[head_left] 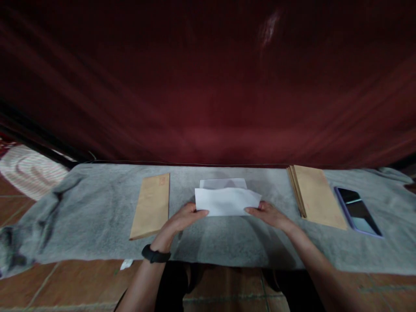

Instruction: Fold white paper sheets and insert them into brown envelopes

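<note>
A folded white sheet of paper [226,202] is held up between both hands over the cloth. My left hand [186,216] pinches its lower left corner, thumb on top. At the lower right corner my right hand [268,214] grips it the same way; the fingers of both hands are mostly hidden beneath. Just behind it, another white paper [222,183] lies on the cloth, partly covered. A brown envelope [151,206] rests left of my left hand. To the right of my right hand sits a stack of brown envelopes [318,197], slightly fanned at its left edge.
Grey cloth [97,212] covers the long, narrow surface. A phone with a purple edge [359,211] lies beside the envelope stack. Dark red sheeting [208,108] rises along the far edge. Below are floor tiles [74,281] with a small white scrap [126,264].
</note>
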Demonstrator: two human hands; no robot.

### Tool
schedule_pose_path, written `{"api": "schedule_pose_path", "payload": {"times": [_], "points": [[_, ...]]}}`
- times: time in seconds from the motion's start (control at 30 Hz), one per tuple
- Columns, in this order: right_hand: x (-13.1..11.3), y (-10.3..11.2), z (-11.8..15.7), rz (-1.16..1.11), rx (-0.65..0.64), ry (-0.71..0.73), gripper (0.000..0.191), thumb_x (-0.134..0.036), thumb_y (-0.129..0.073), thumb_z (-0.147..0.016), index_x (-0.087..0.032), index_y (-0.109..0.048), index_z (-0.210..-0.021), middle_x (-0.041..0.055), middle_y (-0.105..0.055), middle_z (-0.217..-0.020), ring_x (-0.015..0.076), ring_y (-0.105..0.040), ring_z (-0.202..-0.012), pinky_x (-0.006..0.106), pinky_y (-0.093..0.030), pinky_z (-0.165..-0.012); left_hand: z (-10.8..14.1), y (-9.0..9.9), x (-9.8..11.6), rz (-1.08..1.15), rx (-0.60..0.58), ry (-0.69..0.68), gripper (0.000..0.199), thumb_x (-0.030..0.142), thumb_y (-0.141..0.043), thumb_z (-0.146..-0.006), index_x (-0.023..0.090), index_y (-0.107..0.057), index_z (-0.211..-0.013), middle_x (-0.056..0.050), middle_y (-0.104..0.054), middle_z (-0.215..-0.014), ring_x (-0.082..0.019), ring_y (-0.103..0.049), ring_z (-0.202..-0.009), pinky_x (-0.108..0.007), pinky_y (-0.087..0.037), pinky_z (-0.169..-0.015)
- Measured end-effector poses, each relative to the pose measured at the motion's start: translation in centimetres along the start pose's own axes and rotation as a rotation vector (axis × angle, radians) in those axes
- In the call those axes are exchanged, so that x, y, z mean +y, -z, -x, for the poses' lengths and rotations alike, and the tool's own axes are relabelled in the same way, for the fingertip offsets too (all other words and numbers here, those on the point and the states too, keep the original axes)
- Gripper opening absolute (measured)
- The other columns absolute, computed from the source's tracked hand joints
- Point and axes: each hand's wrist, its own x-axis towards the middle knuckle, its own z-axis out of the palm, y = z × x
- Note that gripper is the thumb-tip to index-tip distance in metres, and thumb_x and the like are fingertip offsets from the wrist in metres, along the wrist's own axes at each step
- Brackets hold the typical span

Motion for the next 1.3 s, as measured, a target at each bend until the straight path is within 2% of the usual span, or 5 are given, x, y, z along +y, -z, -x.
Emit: {"api": "schedule_pose_path", "payload": {"times": [0.2, 0.43, 0.6, 0.77, 1.3], "points": [[1.0, -0.9, -1.7, -0.119, 0.047, -0.043, 0.042, -0.056, -0.055, -0.088, -0.019, -0.074, -0.091, 0.0031, -0.074, -0.08, 0.0221, -0.066, -0.076, 0.031, -0.05, -0.067, -0.6, -0.2, 0.7, 0.054, 0.129, 0.124, 0.063, 0.068, -0.071, -0.07, 0.012, -0.077, -0.098, -0.009, -0.076, -0.092, -0.025, -0.066, -0.086, -0.034, -0.048, -0.074], [0.1, -2.3, -2.2, -0.003, 0.233, -0.047, 0.044, -0.055, -0.046, -0.092, -0.018, -0.071, -0.09, 0.0045, -0.071, -0.075, 0.0213, -0.064, -0.069, 0.03, -0.044, -0.062, -1.2, -0.6, 0.8, 0.103, 0.246, 0.186, 0.057, 0.064, -0.071, -0.066, 0.014, -0.074, -0.093, -0.005, -0.07, -0.08, -0.019, -0.062, -0.073, -0.029, -0.043, -0.064], [-0.2, -3.0, -2.6, 0.213, 0.344, -0.091, 0.045, -0.053, -0.04, -0.097, -0.023, -0.065, -0.077, 0.0048, -0.068, -0.067, 0.0214, -0.064, -0.063, 0.03, -0.042, -0.059, -2.1, -1.1, 0.5, -0.149, 0.312, 0.193, 0.032, 0.048, -0.061, -0.076, 0.017, -0.071, -0.076, -0.001, -0.062, -0.067, -0.018, -0.057, -0.066, -0.028, -0.038, -0.059], [-0.9, -3.1, -2.4, 0.417, 0.366, -0.165, 0.039, -0.044, -0.041, -0.101, -0.023, -0.068, -0.083, 0.0084, -0.074, -0.079, 0.0232, -0.071, -0.073, 0.03, -0.044, -0.064, -2.0, -1.4, 1.5, -0.386, 0.352, 0.22, 0.026, 0.035, -0.055, -0.084, 0.019, -0.067, -0.068, -0.001, -0.058, -0.061, -0.018, -0.058, -0.067, -0.027, -0.034, -0.058], [-1.5, -4.4, -3.0, 0.7, 0.385, -0.201, 0.04, -0.039, -0.038, -0.104, -0.021, -0.072, -0.095, 0.0159, -0.074, -0.083, 0.0283, -0.073, -0.073, 0.039, -0.053, -0.07, -1.8, -2.9, 4.2, -0.74, 0.396, 0.403, 0.036, 0.039, -0.044, -0.1, 0.018, -0.072, -0.106, -0.013, -0.077, -0.097, -0.027, -0.071, -0.097, -0.032, -0.045, -0.076]]}}
